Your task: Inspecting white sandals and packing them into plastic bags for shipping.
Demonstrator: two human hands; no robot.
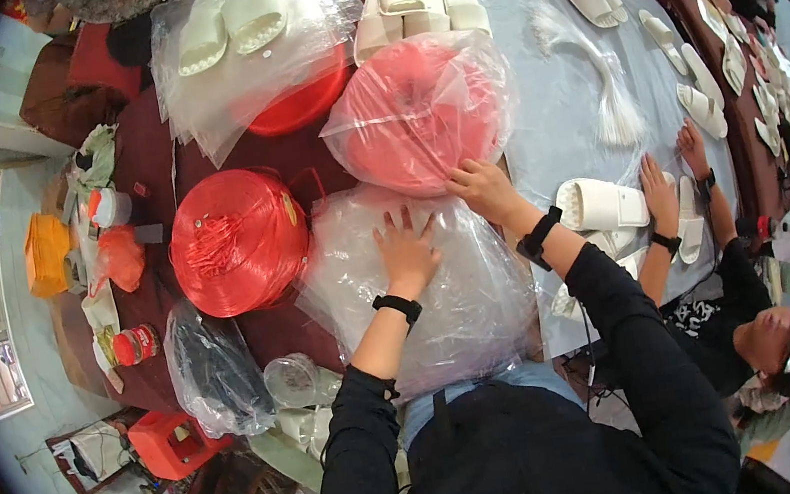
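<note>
My left hand [411, 257] lies flat with its fingers spread on a stack of clear plastic bags [464, 308] at the table's near edge. My right hand [487, 196] has its fingers bent together at the near edge of a clear plastic bag [499, 121], and seems to pinch it. That bag covers a round red thing [412, 113], whose exact kind the film blurs. Left of the stack sits a big roll of red plastic twine [237, 239].
White slippers [601, 203] lie to my right, beside a co-worker's hands [658, 195]. More slippers [254, 16] rest on bags at the far left. A bundle of white strands [612, 105] lies on the grey sheet [533, 76]. A red-lidded jar [136, 344] stands left.
</note>
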